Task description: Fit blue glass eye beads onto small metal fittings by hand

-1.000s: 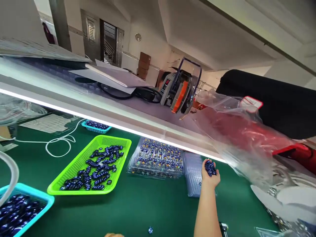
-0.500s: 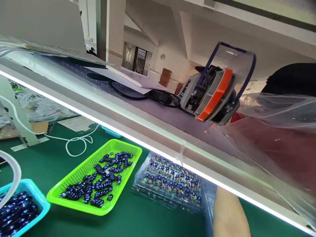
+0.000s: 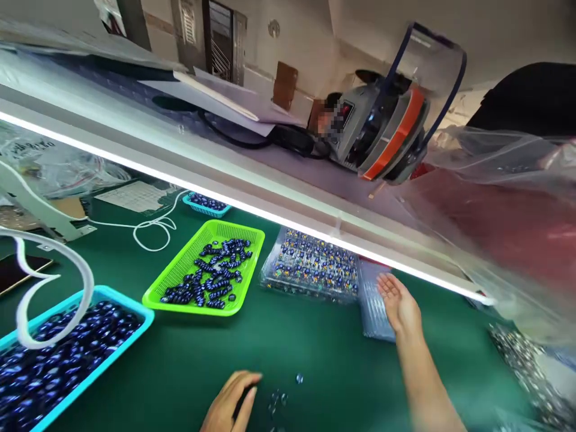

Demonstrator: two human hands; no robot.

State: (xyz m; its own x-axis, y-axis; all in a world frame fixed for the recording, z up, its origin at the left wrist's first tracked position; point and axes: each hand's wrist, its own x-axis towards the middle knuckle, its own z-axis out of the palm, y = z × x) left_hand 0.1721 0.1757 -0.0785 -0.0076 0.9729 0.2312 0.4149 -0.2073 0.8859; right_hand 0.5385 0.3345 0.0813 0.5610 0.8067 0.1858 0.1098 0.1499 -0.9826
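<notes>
My right hand (image 3: 399, 305) is stretched out palm up and open over a clear empty blister tray (image 3: 372, 303), with nothing in it. Just left of it a clear tray filled with small blue parts (image 3: 311, 268) lies on the green mat. My left hand (image 3: 229, 403) rests low at the front edge, fingers loosely curved and apart, beside a few loose small parts (image 3: 281, 397) on the mat. A green basket (image 3: 180, 270) holding several dark blue parts sits left of the trays.
A cyan basket (image 3: 105, 295) full of blue parts stands at the front left with a white strap (image 3: 67, 264) over it. A smaller cyan basket (image 3: 206, 206) and white cable (image 3: 150, 231) lie behind. A lit shelf (image 3: 252, 210) overhangs, carrying a tape machine (image 3: 387, 120) and plastic bags (image 3: 504, 204).
A second ago my right hand was raised holding a handful of blue parts; now it is lowered, open and empty. My left hand has come into view. The camera swung.
</notes>
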